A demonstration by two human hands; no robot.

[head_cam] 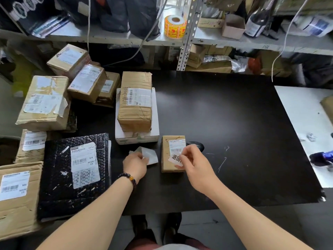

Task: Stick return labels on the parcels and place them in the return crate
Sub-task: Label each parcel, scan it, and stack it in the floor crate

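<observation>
"So, where does this one go?"

"On the small parcel (165,156) near the bench's (234,123) front edge. My right hand (194,163) pinches the return label (175,158) over it. I'd land one edge below the barcode (175,150), then smooth outward to avoid creases. My left hand (136,164) grips the backing sheet (150,156) just left of the parcel."

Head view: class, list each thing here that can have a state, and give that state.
small parcel: closed, lying flat, shipping label on top.
return label: pinched by right hand, against the small parcel's top.
backing paper: held by left hand.
tall parcel: closed, stacked on white box.
black mailer: lying flat, labelled.
</observation>
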